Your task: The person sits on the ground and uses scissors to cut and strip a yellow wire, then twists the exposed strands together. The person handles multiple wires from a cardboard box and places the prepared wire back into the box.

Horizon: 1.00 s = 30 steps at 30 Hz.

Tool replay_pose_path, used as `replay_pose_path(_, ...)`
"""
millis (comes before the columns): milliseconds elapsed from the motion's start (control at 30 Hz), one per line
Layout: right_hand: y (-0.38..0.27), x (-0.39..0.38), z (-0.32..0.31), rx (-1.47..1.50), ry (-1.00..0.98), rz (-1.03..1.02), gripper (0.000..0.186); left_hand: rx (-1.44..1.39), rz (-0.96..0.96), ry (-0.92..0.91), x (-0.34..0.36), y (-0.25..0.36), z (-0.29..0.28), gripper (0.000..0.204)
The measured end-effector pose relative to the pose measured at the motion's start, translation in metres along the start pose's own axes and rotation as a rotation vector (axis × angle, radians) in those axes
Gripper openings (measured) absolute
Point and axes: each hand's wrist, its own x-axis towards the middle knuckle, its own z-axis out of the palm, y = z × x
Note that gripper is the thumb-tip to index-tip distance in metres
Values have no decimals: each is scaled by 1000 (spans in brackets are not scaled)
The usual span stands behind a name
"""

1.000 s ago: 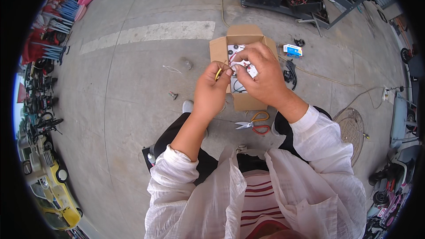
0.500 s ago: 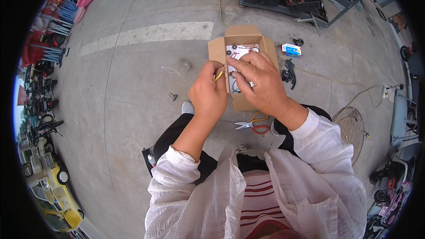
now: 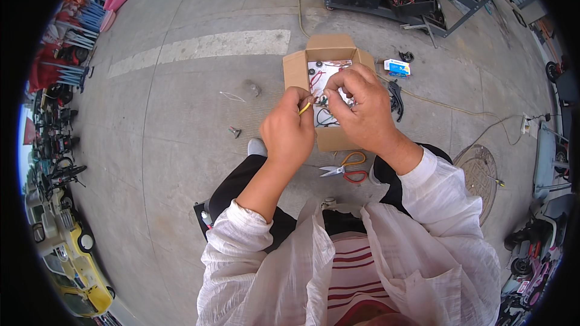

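Note:
My left hand (image 3: 285, 127) is closed, with a short yellow wire (image 3: 305, 108) pinched between thumb and fingers. Close to it, my right hand (image 3: 367, 111) has thumb and forefinger pressed together; whatever lies in that pinch is too small to make out. Both hands hover over an open cardboard box (image 3: 336, 140) that stands on the floor between my feet. Inside are a red wire loop (image 3: 316, 79), small round black parts (image 3: 319, 64) and dark wires, partly hidden by my right hand. Scissors (image 3: 345, 168) with one orange and one red handle loop lie in front of the box.
Right of the box are a small blue and white box (image 3: 397, 67), a black lever (image 3: 396, 99) and a black ring-like part (image 3: 406, 57). A small metal part (image 3: 234, 132) lies left. A metal rack (image 3: 386, 18) stands at the back, a manhole cover (image 3: 480, 169) right.
My right hand has drawn a little to the right, and a small gap shows between the two hands. My left hand has shifted slightly right with the yellow wire.

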Motion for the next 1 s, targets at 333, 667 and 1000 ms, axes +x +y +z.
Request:
replay_pose_path(333, 28, 31, -45, -384, -84, -122, 7, -951, -465, -54, 18, -26, -3, 9)
replay_pose_path(667, 15, 12, 0, -227, -189, -179, 13, -1196, -509, -326, 12, -11, 0, 7)
replay_pose_path(1000, 2, 5, 6, -15, -54, -51, 22, -491, -88, -127, 4, -8, -2, 7)
